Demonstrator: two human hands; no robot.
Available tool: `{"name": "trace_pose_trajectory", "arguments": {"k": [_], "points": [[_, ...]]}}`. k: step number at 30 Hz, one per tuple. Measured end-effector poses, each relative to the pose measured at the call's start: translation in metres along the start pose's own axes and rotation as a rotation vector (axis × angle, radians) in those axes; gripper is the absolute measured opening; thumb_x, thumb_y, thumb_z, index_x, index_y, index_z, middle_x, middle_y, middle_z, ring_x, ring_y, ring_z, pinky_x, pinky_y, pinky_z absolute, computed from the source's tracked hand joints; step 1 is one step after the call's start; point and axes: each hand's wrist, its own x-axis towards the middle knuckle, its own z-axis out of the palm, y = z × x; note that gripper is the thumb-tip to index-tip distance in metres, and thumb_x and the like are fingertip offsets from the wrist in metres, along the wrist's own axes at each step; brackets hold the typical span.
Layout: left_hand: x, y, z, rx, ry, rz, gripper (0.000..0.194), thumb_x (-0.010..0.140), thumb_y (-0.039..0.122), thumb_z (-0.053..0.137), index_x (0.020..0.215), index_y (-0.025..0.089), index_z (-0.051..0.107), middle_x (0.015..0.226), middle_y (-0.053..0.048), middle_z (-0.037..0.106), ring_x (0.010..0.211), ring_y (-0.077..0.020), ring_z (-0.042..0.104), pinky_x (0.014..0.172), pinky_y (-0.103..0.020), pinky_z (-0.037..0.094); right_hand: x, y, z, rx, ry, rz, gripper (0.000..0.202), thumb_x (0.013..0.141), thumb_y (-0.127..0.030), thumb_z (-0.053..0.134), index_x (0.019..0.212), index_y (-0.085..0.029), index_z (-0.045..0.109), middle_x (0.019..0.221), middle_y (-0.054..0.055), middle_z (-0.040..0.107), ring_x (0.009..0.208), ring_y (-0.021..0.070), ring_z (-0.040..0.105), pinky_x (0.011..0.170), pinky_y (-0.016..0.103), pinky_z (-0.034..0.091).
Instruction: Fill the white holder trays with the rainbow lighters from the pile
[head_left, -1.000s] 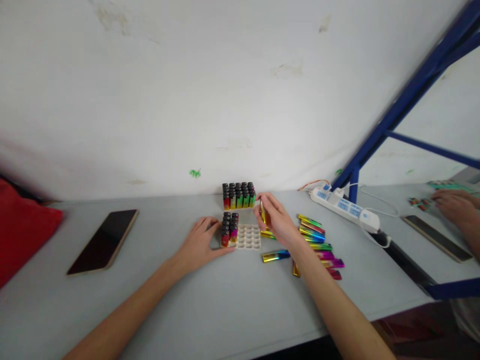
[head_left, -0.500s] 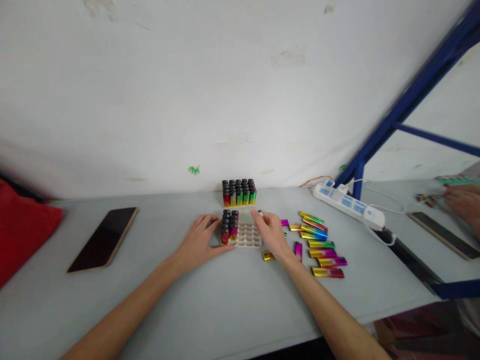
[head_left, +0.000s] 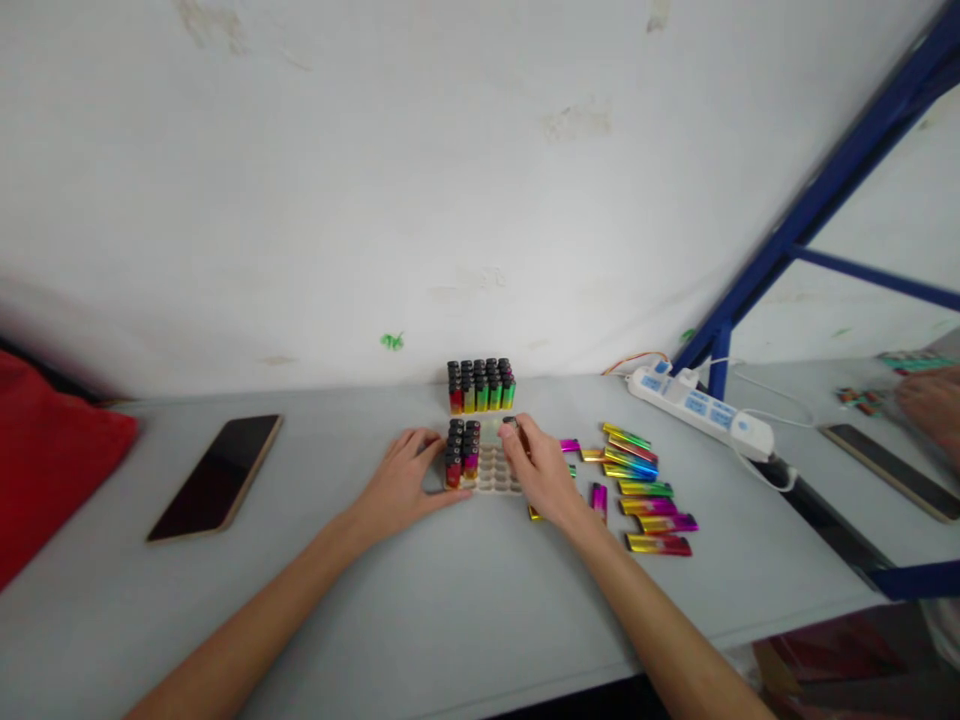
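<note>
A pale tray with rows of round-edged slots point(head_left: 495, 472) lies on the grey table, its left columns filled with upright lighters point(head_left: 463, 452) with black tops. My left hand point(head_left: 405, 473) grips the tray's left end, thumb along the front edge and fingers behind. Over the tray's right part, my right hand point(head_left: 541, 468) pinches a lighter point(head_left: 511, 424); its dark top shows above the fingertips and the rest is hidden. Behind stands a full block of upright lighters point(head_left: 481, 388). To the right of my right hand, several shiny loose lighters point(head_left: 649, 507) lie flat.
A dark-screened phone point(head_left: 217, 477) lies at left, near a red cloth or bag point(head_left: 56, 455). At right are a white power strip point(head_left: 697, 408) with cables and a blue metal frame point(head_left: 787, 215). Beyond it, another person's hand point(head_left: 934, 405) is near another phone point(head_left: 889, 470).
My right hand has shifted slightly left over the tray with the lighter, which now shows its dark top. My left hand keeps its hold on the tray. The whole view has moved slightly.
</note>
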Motion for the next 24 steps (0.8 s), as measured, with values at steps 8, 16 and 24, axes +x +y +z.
{"name": "trace_pose_trajectory", "arguments": {"k": [8,16,24], "points": [[-0.001,0.001,-0.001,-0.008,-0.001,0.001,0.068,0.099,0.081,0.093,0.140,0.027,0.084,0.138,-0.012,0.080,0.131,-0.0393,0.073,0.122,-0.058,0.063,-0.003,0.004,-0.007,-0.173,-0.198,-0.196,0.053,0.129,-0.060,0.054,0.088,-0.028,0.059,0.088,0.002,0.068,0.082,0.0225,0.064,0.079,0.034,0.052],[-0.002,0.001,0.000,-0.009,-0.010,0.000,0.068,0.099,0.076,0.096,0.143,0.027,0.083,0.142,-0.012,0.080,0.134,-0.0393,0.072,0.123,-0.058,0.063,-0.006,0.004,-0.005,-0.249,-0.363,-0.284,0.027,0.127,-0.043,0.073,0.109,-0.023,0.078,0.103,0.007,0.084,0.092,0.0237,0.077,0.086,0.032,0.057],[-0.001,0.000,-0.001,-0.011,-0.007,0.007,0.062,0.101,0.073,0.094,0.141,0.027,0.083,0.141,-0.011,0.080,0.132,-0.0380,0.072,0.122,-0.055,0.062,-0.010,-0.008,0.003,-0.530,-0.381,-0.279,0.026,0.126,-0.045,0.075,0.119,-0.021,0.081,0.113,0.013,0.089,0.105,0.0285,0.086,0.091,0.034,0.062]]}}
